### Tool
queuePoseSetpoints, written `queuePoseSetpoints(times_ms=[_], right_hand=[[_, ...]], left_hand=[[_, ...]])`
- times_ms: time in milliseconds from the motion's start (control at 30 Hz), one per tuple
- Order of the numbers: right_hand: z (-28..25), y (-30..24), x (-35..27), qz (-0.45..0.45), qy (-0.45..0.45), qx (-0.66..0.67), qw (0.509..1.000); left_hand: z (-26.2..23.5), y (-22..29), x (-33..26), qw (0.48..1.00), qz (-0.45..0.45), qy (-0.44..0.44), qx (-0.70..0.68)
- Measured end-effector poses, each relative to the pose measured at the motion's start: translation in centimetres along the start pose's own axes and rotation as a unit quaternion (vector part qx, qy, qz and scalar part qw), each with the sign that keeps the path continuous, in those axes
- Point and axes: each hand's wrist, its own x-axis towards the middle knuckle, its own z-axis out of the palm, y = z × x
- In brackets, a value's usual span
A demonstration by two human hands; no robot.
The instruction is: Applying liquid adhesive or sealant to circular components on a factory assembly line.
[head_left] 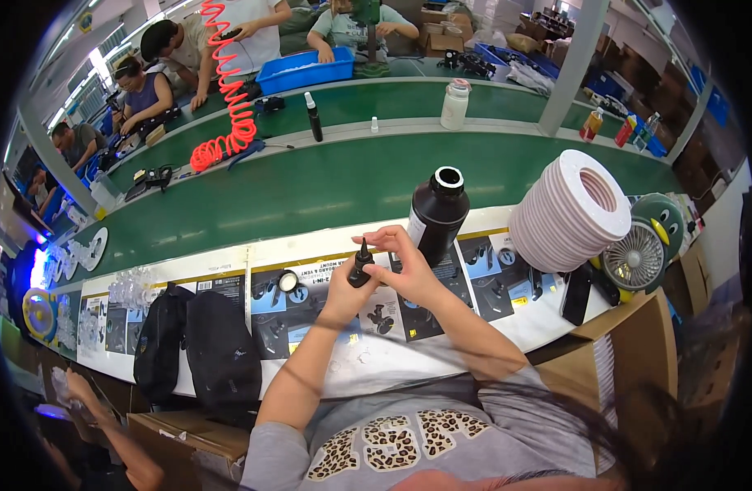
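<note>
My left hand [342, 293] is wrapped round a small black dropper bottle [360, 268] with a pointed nozzle, held upright above the printed sheets. My right hand [410, 266] closes on the same bottle from the other side, its thumb by the body and its fingertips at the nozzle. Just beyond the right hand stands a large black bottle [436, 214] with its mouth uncapped. A round cap, white inside with a dark rim [288, 281], lies on the sheets left of my hands.
Black pouches [220, 344] and clear plastic parts [133, 288] lie to the left. White foam rings [560, 217], a penguin-shaped fan [634, 255] and a black phone [576, 296] are at the right. Behind runs a green conveyor [310, 196]; a red coiled hose [229, 135] hangs over it. Co-workers sit beyond.
</note>
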Motion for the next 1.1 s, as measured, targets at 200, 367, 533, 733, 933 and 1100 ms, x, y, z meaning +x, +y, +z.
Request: queuePoseSetpoints(times_ms=[200,367,533,733,933,1100], right_hand=[[0.4,0.6,-0.6,0.023,0.030,-0.043,0.998],[0.7,0.4,-0.5,0.022,0.062,-0.098,0.993],[0.3,-0.2,0.0,0.015,0.020,-0.010,1.000],[0.8,1.2,-0.9,0.012,0.068,-0.081,0.994],[0.8,-0.7,-0.1,0.049,0.034,0.050,0.997],[0.4,1.0,-0.3,0.021,0.033,0.024,0.999]], left_hand=[[0.1,-0.3,0.0,1.000,0.019,0.012,0.004],[-0.5,-1.0,0.1,0.996,0.054,-0.004,0.072],[-0.1,0.5,-0.1,0.999,-0.038,0.000,-0.010],[-0.3,-1.3,0.1,0.993,0.074,0.013,0.093],[-0.3,-1.7,0.0,1.000,0.021,0.013,0.018],[0.0,-0.2,-0.1,1.000,0.011,0.008,0.011]])
